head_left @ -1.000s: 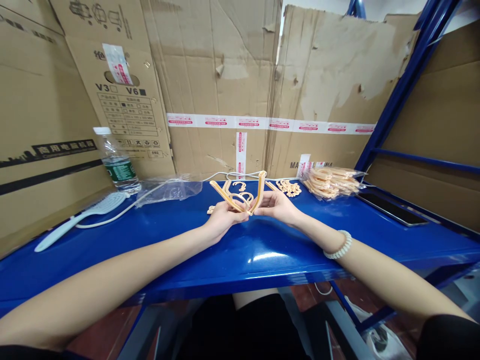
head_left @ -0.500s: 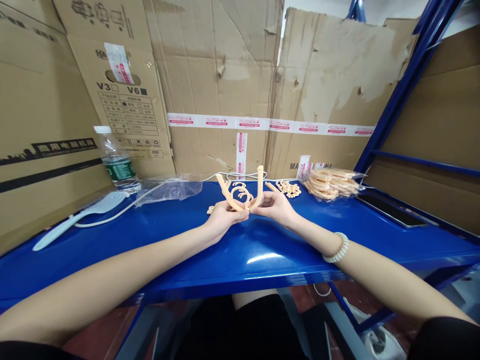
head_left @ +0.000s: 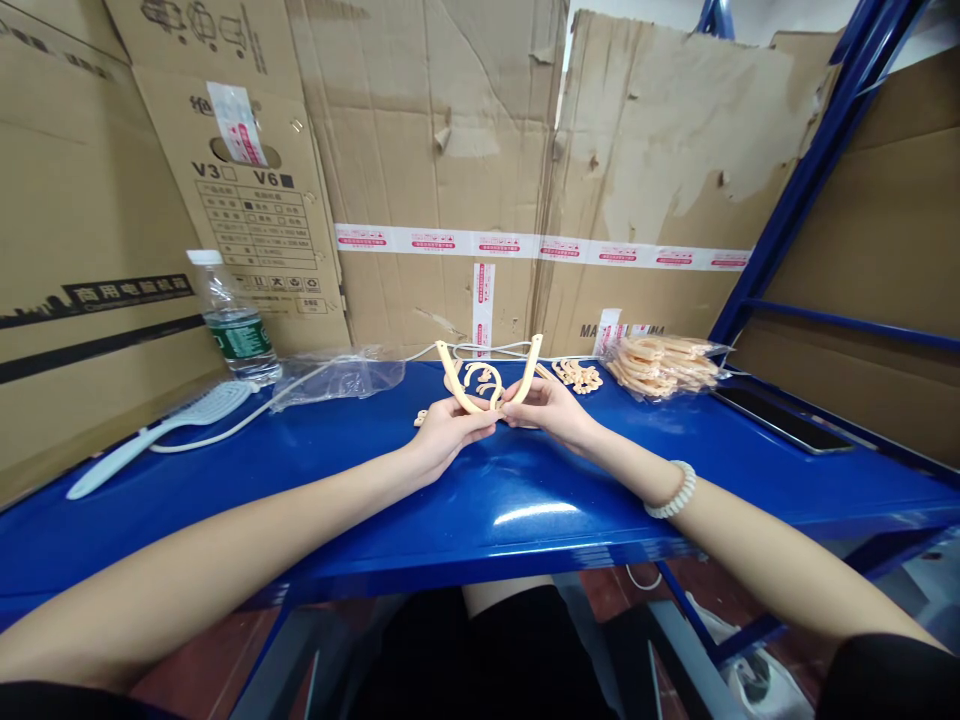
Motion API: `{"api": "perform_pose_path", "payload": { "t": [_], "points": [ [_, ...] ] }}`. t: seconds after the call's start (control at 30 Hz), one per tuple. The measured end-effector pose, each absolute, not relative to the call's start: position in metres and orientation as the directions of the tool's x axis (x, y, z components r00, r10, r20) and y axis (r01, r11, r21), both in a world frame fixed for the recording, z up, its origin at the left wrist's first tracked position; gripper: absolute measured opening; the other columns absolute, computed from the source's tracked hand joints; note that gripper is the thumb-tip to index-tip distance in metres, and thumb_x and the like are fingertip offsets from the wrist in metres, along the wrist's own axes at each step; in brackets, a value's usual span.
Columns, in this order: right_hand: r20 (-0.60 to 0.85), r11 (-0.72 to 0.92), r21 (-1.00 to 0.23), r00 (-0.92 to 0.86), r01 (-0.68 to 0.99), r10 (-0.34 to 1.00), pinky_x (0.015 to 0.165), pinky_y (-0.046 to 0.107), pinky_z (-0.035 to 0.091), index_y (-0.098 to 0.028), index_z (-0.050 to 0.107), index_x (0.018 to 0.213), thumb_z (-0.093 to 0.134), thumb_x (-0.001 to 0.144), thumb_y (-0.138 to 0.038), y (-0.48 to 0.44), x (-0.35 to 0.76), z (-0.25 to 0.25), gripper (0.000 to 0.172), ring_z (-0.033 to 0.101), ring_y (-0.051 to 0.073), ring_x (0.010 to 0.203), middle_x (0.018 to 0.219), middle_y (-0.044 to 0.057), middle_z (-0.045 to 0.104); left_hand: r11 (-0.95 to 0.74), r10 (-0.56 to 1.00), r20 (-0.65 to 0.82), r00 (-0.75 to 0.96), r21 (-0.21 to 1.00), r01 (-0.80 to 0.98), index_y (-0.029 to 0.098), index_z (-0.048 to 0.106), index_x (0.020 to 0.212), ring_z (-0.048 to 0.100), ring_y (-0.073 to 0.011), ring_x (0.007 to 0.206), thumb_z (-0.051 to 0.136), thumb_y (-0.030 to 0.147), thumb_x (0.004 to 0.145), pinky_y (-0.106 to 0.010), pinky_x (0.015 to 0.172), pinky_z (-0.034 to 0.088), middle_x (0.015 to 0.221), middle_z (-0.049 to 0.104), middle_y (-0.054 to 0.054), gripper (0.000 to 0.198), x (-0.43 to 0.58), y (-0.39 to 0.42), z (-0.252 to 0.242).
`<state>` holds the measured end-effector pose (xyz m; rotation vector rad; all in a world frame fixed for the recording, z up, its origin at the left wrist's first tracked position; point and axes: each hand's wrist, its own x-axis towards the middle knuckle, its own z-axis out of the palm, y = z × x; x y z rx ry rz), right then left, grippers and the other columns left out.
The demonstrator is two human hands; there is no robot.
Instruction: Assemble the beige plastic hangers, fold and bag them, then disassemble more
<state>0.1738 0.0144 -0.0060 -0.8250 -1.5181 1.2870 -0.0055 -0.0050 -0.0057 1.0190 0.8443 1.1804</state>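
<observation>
Pinched in my left hand (head_left: 446,432) is a pale cream, curved strip (head_left: 453,375) that rises and leans left. My right hand (head_left: 551,410) grips a similar curved strip (head_left: 531,368), leaning right. Their lower ends meet between my fingertips in a V shape; whether they are joined is hidden there. A cream hook-shaped piece (head_left: 496,380) curls up between them, its foot at my fingertips. Behind my hands, small curly cream pieces (head_left: 484,373) lie on the blue table (head_left: 450,520).
Right of my hands sit a pile of small cream pieces (head_left: 579,376), a bag of cream parts (head_left: 664,366) and a phone (head_left: 780,420). To the left are a hairbrush (head_left: 169,428), a water bottle (head_left: 238,325), a plastic bag (head_left: 341,380) and a cable. Cardboard (head_left: 435,130) walls the back.
The two upright strips have spread wider apart, the right one tipping further right. Both hands stay in nearly the same place, keeping their hold.
</observation>
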Motion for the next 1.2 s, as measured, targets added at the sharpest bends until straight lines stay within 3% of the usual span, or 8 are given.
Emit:
{"api": "perform_pose_path", "payload": {
  "t": [0.23,0.4,0.57,0.7,0.83,0.97,1.1,1.2],
  "points": [
    [0.286,0.251,-0.956,-0.286,-0.155,0.914,0.072,0.028,0.056,-0.019,0.066,0.089,0.080,0.069,-0.037,0.020,0.186,0.004,0.030,0.064,0.012,0.070,0.081,0.000,0.067,0.096,0.982,-0.040,0.183,0.947,-0.308,0.010,0.063,0.082,0.067,-0.0126,0.074,0.065,0.004,0.087,-0.027,0.066,0.058,0.083,0.067,0.000,0.007,-0.005,-0.004,-0.006],
    [0.319,0.295,-0.947,-0.296,-0.124,0.901,0.069,0.026,0.056,-0.018,0.065,0.085,0.081,0.068,-0.037,0.032,0.208,0.017,0.030,0.063,0.010,0.064,0.071,-0.003,0.063,0.079,0.985,-0.023,0.172,0.944,-0.321,0.011,0.063,0.077,0.067,-0.0107,0.067,0.067,-0.002,0.081,-0.024,0.069,0.059,0.073,0.068,0.000,0.014,-0.006,-0.004,0.001],
    [0.285,0.319,-0.947,-0.396,0.022,0.873,0.059,0.026,0.055,-0.017,0.062,0.081,0.086,0.064,-0.033,0.034,0.237,0.036,0.033,0.064,0.013,0.058,0.064,-0.001,0.066,0.053,0.979,0.009,0.206,0.954,-0.295,0.012,0.063,0.069,0.067,-0.0089,0.060,0.065,-0.003,0.080,-0.019,0.069,0.059,0.065,0.068,-0.001,0.019,-0.025,0.008,0.026],
    [0.258,0.361,-0.919,-0.448,0.161,0.856,0.052,0.022,0.051,-0.015,0.064,0.080,0.087,0.062,-0.031,0.036,0.252,0.043,0.033,0.065,0.012,0.056,0.066,0.002,0.070,0.045,0.961,0.011,0.277,0.980,-0.196,0.009,0.067,0.074,0.072,-0.0141,0.069,0.066,-0.004,0.077,-0.017,0.067,0.059,0.071,0.073,-0.009,0.013,-0.054,0.027,0.048],
    [0.212,0.390,-0.878,-0.504,0.278,0.837,0.055,0.024,0.054,-0.013,0.065,0.077,0.087,0.060,-0.033,0.038,0.253,0.043,0.034,0.065,0.012,0.057,0.067,0.004,0.072,-0.025,0.951,0.052,0.304,0.995,-0.093,0.010,0.068,0.077,0.073,-0.0130,0.072,0.072,-0.003,0.070,-0.014,0.070,0.058,0.075,0.075,-0.008,0.016,-0.078,0.037,0.059],
    [0.188,0.429,-0.830,-0.546,0.356,0.816,0.053,0.024,0.052,-0.013,0.066,0.075,0.085,0.061,-0.037,0.039,0.250,0.039,0.034,0.063,0.012,0.054,0.061,0.001,0.069,-0.107,0.929,0.081,0.360,0.993,0.051,0.011,0.069,0.079,0.073,-0.0156,0.074,0.080,0.006,0.063,-0.020,0.073,0.058,0.074,0.075,-0.008,0.020,-0.087,0.041,0.055],
    [0.187,0.463,-0.788,-0.559,0.405,0.808,0.054,0.025,0.052,-0.014,0.064,0.076,0.084,0.061,-0.039,0.042,0.251,0.035,0.035,0.063,0.013,0.056,0.062,0.001,0.068,-0.221,0.898,0.108,0.427,0.949,0.225,0.014,0.071,0.081,0.072,-0.0189,0.078,0.083,0.018,0.061,-0.027,0.074,0.057,0.080,0.076,-0.009,0.023,-0.091,0.044,0.052],
    [0.180,0.484,-0.758,-0.574,0.436,0.799,0.055,0.025,0.051,-0.014,0.063,0.077,0.082,0.064,-0.040,0.046,0.254,0.033,0.035,0.064,0.013,0.058,0.065,0.002,0.069,-0.338,0.866,0.131,0.482,0.864,0.373,0.016,0.072,0.077,0.070,-0.0175,0.070,0.082,0.023,0.062,-0.025,0.066,0.053,0.073,0.075,-0.005,0.020,-0.093,0.044,0.056]
  ]
}}
